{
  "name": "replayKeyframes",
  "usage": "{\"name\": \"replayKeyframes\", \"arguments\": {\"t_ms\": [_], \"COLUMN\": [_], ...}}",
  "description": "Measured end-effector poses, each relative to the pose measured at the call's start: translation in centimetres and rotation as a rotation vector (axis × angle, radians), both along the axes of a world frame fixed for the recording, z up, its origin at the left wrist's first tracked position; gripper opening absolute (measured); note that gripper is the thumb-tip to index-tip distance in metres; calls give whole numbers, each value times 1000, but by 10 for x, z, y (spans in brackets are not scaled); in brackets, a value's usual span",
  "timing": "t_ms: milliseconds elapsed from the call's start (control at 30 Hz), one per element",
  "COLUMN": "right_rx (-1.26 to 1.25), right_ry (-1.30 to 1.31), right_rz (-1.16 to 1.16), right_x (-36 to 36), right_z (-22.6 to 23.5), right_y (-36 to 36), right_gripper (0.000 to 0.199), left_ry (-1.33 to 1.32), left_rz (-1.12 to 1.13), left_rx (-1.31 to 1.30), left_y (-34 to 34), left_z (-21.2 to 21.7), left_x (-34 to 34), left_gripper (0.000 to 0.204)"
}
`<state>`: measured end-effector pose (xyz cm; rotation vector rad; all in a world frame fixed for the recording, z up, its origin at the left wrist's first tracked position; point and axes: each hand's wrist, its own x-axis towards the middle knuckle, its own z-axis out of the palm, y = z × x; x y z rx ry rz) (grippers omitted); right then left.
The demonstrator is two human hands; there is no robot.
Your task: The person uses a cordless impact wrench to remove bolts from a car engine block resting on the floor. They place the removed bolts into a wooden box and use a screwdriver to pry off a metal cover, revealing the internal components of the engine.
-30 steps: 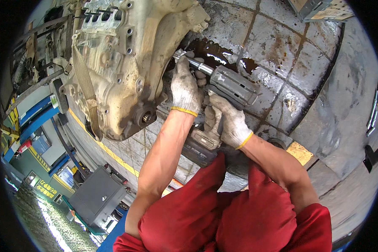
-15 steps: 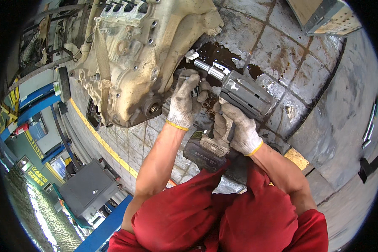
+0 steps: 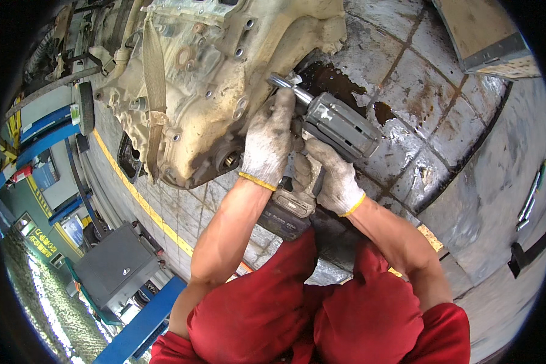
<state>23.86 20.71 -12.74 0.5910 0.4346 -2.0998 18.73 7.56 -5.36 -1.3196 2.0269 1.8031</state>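
Observation:
My right hand (image 3: pixel 335 179), in a whitish work glove with a yellow cuff, is closed around the handle of a cordless impact wrench (image 3: pixel 341 128). The wrench's dark battery (image 3: pixel 284 215) hangs toward my red-clothed knees. A shiny socket shaft (image 3: pixel 297 91) points up and left from its nose. My left hand (image 3: pixel 268 136), gloved alike, has its fingertips against this shaft; the lower fingers curl in, and what they may hold is hidden. Just left stands a large, dirty tan metal engine or gearbox casing (image 3: pixel 194 103) with bolt holes and a strap (image 3: pixel 154 79) over it.
Dark oil (image 3: pixel 330 79) lies on the worn floor tiles beyond the wrench. A box (image 3: pixel 491 36) stands at the far right. Grey sheeting (image 3: pixel 485 176) with a pen-like tool (image 3: pixel 531 197) is on the right. A grey cabinet (image 3: pixel 118 267) and blue beam (image 3: pixel 142 321) are at the left.
My left hand has moved up to the wrench's shaft, where its fingers now touch. The wrench has shifted left toward the casing, and the whole view has moved slightly.

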Motion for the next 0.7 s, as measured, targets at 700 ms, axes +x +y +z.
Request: {"name": "replayKeyframes", "arguments": {"t_ms": [700], "right_rx": [168], "right_ry": [157], "right_rz": [-15], "right_x": [-8], "right_z": [7], "right_y": [1], "right_gripper": [40], "left_ry": [308], "left_rz": [116], "left_rx": [701], "left_y": [-17], "left_z": [-38], "left_x": [-2], "left_gripper": [50]}}
